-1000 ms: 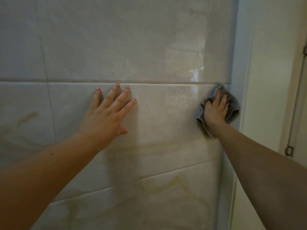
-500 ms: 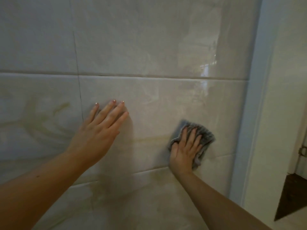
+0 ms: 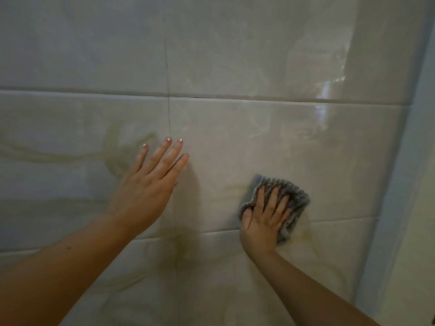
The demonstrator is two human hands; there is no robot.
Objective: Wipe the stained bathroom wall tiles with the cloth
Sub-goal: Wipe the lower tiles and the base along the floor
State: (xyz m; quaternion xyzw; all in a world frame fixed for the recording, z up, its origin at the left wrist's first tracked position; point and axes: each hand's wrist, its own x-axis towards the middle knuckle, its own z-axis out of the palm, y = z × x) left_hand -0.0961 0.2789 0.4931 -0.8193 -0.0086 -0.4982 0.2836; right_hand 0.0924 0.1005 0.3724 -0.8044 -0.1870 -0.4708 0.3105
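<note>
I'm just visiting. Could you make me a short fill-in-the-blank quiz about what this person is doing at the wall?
1. The right hand presses a grey ____ against the tiles.
2. The left hand rests flat on the tiles and holds ____.
3. Yellowish ____ streak the tiles around both hands.
Missing words: cloth; nothing; stains.

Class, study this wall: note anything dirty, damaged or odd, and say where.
Yellowish stain streaks mark the tiles left of the left hand and below the cloth under the right hand. Nothing looks broken.
</note>
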